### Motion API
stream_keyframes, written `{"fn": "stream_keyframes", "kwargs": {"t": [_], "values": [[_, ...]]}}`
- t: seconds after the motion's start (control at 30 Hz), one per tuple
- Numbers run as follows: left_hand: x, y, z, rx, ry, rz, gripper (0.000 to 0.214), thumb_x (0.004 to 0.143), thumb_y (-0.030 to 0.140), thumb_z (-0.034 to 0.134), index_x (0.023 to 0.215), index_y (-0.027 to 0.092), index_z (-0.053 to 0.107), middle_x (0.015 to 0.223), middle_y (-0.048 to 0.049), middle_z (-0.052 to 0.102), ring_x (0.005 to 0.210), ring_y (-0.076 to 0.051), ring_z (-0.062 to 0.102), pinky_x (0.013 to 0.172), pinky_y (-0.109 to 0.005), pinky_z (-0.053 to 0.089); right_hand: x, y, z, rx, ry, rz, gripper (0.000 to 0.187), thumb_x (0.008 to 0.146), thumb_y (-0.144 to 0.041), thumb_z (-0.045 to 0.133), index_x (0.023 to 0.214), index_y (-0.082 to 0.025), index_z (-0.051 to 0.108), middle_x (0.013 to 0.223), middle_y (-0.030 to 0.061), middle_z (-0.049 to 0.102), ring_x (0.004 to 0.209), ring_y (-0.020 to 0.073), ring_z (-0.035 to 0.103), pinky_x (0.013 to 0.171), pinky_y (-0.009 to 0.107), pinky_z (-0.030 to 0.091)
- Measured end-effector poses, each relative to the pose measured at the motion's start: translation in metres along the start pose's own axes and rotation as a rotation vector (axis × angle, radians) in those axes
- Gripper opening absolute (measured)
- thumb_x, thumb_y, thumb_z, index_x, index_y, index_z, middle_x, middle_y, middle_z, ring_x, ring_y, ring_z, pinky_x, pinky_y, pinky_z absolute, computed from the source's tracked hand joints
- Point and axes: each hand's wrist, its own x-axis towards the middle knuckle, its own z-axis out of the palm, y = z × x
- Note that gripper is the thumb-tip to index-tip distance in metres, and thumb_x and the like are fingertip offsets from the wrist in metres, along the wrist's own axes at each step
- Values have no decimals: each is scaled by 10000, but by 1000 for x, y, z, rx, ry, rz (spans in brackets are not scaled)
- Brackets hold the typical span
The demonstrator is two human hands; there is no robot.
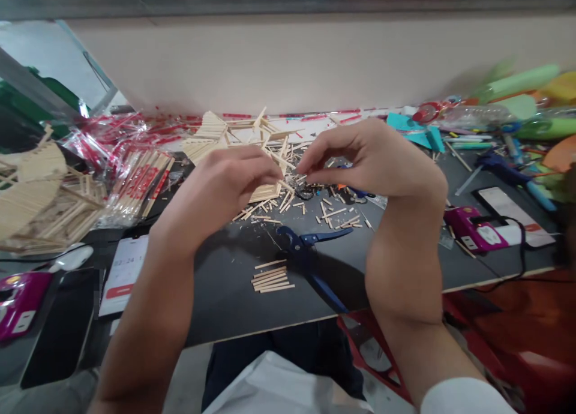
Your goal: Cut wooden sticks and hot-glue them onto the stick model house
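Note:
Both my hands hang over a pile of cut wooden sticks (328, 213) in the middle of the dark table. My left hand (234, 177) has its fingers pinched together, with a short wooden stick (287, 187) at their tips. Close by, my right hand (360, 156) holds thumb and forefinger almost together; anything between them is too small to make out. Below lies a blue hand cutter (310, 252), its jaws spread. Several short sticks (272, 279) lie side by side left of it. Behind my left hand stands a structure of pale wooden sticks (209, 132).
At left are another stick structure (33, 204), wrapped chopsticks (137, 183), and a phone (123, 270). On the right lie a purple power adapter (474, 228), a second phone (508, 210), a blue glue gun (504, 168) and plastic bottles (481, 114). A pale wall (315, 60) rises behind.

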Motion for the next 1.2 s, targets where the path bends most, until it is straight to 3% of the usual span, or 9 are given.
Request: {"fn": "stream_keyframes", "kwargs": {"t": [0.23, 0.43, 0.57, 0.73, 1.07, 1.2], "values": [[20, -24, 21, -184, 27, -33, 251, 842, 84, 526, 881, 231, 725, 1013, -39, 650, 960, -217, 647, 886, -390, 515, 15, 8, 12, -51, -1, 13, 88, 735, -331, 754, 821, -351, 750, 843, -23, 740, 856, 260, 683, 811, 442, 571], [26, -36, 33, -146, 45, -7, 202, 885, 135, 519, 858, 227, 697, 1064, -57, 621, 1060, -247, 619, 927, -442, 505, 22, 20, 15, -49, 18, -27, 140, 720, -367, 807, 839, -351, 734, 937, -7, 732, 915, 278, 665, 860, 476, 559], [27, -37, 33, -38, 60, 65, 227, 910, 147, 526, 885, 231, 735, 1208, -95, 589, 1202, -292, 533, 1022, -524, 441, 24, 27, 15, -2, 54, -97, 291, 698, -351, 852, 949, -355, 706, 1109, -15, 695, 1080, 283, 632, 961, 477, 531], [26, -36, 33, -18, 92, 50, 182, 933, 214, 588, 887, 228, 764, 1465, -64, 471, 1381, -320, 345, 1146, -579, 324, 26, 29, 18, 18, -17, -144, 391, 729, -332, 823, 1080, -346, 652, 1185, -8, 661, 1159, 261, 602, 986, 437, 524], [25, -47, 41, -14, 114, 91, 170, 927, 213, 598, 876, 250, 756, 1455, -16, 488, 1389, -294, 357, 1168, -565, 317, 27, 27, 21, 56, -28, -85, 380, 682, -289, 815, 1015, -367, 651, 1163, -38, 671, 1124, 267, 630, 1002, 447, 528], [25, -50, 38, -41, 102, 82, 110, 917, 272, 650, 958, 267, 751, 1388, -34, 555, 1339, -279, 445, 1145, -530, 368, 28, 31, 22, 52, 1, -60, 386, 659, -306, 829, 991, -371, 644, 1142, -49, 682, 1119, 271, 630, 1009, 441, 521]]}}
